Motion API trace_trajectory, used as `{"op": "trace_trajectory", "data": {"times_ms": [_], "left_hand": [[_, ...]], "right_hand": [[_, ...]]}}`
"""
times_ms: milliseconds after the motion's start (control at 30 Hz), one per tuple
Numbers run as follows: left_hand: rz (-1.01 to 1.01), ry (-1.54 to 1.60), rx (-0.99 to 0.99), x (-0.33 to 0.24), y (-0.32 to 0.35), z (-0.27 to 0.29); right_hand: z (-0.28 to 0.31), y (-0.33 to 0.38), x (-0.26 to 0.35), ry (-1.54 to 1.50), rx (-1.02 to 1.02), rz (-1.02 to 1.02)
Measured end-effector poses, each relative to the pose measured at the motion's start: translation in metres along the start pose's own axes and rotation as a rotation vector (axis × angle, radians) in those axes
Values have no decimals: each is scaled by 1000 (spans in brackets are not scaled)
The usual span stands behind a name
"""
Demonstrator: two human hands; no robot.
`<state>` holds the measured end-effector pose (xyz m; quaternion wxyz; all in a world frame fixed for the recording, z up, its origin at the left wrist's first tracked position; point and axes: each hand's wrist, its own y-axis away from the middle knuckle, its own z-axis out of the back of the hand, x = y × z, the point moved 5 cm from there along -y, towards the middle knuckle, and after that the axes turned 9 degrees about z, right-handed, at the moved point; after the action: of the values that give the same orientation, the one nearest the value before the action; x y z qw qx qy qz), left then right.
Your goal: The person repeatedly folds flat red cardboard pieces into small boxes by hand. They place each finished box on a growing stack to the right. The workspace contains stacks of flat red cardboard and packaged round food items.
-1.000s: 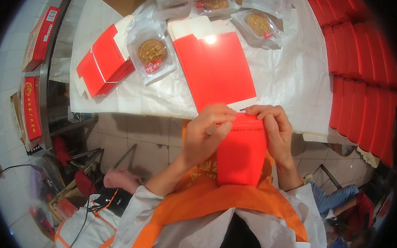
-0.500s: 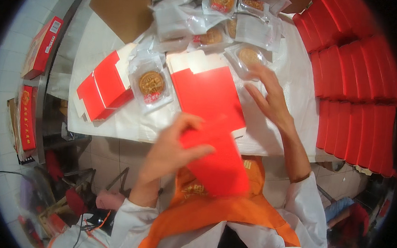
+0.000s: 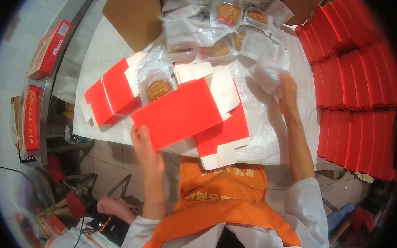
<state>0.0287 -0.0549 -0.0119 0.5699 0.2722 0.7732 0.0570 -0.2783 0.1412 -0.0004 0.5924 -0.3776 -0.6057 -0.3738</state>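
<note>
My left hand grips the lower left corner of a flat red carton, which tilts up to the right with its white end flaps spread. Beneath it, on the table, lies another red carton with white flaps showing. In my right hand is a clear-wrapped mooncake packet, raised over the table; its contents are blurred. A wrapped golden mooncake shows just behind the held carton, partly covered by it. To the left lie more red cartons with a pale strip across them.
Wrapped mooncakes are heaped at the far side, beside a brown cardboard flap. Rows of red boxes line the right edge. White woven sheeting covers the table. Two printed red boxes stand at the far left.
My left hand has swung the red carton from near my apron up and left over the table. My right hand has closed on a wrapped mooncake and lifted it.
</note>
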Motion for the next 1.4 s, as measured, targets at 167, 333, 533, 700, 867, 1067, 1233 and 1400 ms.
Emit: {"op": "trace_trajectory", "data": {"times_ms": [167, 333, 533, 700, 867, 1067, 1233, 1400], "left_hand": [[-32, -110, 29, 11, 6, -13], [-150, -114, 154, 21, 14, -28], [-141, -89, 193, 40, 19, -29], [9, 29, 99, 33, 15, -19], [36, 10, 193, 52, 15, -25], [87, 116, 205, 55, 26, -35], [-185, -585, 299, 87, 90, -40], [224, -243, 482, 82, 125, -43]], "right_hand": [[27, 38, 5, -382, 19, -241], [13, 51, -13, -7, 437, -258], [-21, 73, 16, -115, 416, -322], [-8, 81, 46, 1, 545, -50], [-18, 112, 50, 84, 739, -21], [-5, 116, 58, 253, 553, 339], [-10, 132, 50, 177, 196, 575], [17, 119, 49, 72, 357, 446]]}}
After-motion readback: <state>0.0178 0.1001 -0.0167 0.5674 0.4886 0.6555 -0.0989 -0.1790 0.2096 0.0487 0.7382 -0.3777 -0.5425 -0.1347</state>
